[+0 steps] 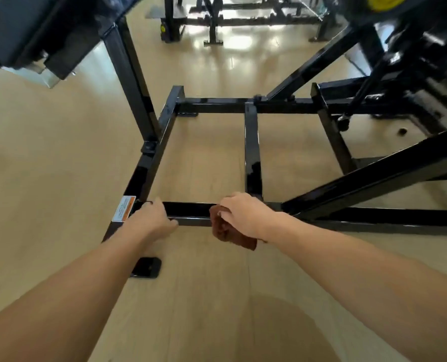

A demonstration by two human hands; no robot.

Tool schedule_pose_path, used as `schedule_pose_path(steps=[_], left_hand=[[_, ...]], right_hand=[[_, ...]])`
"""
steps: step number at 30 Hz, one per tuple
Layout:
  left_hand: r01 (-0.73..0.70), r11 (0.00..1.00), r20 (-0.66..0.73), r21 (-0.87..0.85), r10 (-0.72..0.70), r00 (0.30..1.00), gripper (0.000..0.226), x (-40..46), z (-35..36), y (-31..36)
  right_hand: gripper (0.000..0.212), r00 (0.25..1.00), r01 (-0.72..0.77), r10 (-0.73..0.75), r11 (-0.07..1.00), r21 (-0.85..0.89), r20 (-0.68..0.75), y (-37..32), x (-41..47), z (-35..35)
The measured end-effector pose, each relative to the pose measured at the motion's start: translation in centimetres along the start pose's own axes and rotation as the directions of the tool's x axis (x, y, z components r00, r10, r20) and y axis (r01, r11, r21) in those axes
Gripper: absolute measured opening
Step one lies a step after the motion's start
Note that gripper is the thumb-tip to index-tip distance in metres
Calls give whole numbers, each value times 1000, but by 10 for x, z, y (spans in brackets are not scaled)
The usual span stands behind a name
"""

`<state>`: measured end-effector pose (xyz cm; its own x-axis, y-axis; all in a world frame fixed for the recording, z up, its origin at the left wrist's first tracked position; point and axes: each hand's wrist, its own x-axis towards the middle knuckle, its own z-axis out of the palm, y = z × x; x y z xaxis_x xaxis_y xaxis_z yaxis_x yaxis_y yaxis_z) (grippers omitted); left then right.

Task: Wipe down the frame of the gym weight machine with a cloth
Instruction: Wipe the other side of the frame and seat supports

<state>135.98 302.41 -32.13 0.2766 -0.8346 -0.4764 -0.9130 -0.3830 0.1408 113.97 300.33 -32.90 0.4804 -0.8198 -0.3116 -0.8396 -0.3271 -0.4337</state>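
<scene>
Two bare forearms are stretched forward over a pale wood floor. A black footplate is seen at 7 o'clock, partly hidden under the left arm. At centre, the near bar of the glossy black frame is gripped by the left hand, beside an orange-and-white label. A crumpled brown cloth is pressed onto that bar under the curled right hand. Another rack stands at 12 o'clock.

I see one sticker, white with an orange band, on the frame corner at about 9 o'clock; its print is too small to read.
</scene>
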Motion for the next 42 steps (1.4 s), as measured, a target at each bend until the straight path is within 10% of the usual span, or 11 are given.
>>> schedule_pose_path(steps=[6,12,22,35,39,42], left_hand=[[-279,894,-41,-351,283,958,66,-66,-36,142],[-201,628,23,-752,329,944,49,-141,-59,248],[-246,638,-84,-730,273,958,39,-172,-93,305],[113,629,310,-769,212,927,35,-293,-222,379],[-15,731,264,-682,265,927,32,-321,-290,417],[-373,862,41,-343,411,911,31,-327,-325,424]], right_hand=[[28,954,36,130,844,535,-270,44,-73,-71],[28,898,98,358,405,909,-257,83,-118,-124],[37,897,150,399,135,979,-193,87,-149,-150],[29,829,26,555,98,995,-76,64,-281,-315],[27,790,18,613,-64,998,26,48,-298,-389],[38,787,22,608,-195,980,103,30,-306,-431]])
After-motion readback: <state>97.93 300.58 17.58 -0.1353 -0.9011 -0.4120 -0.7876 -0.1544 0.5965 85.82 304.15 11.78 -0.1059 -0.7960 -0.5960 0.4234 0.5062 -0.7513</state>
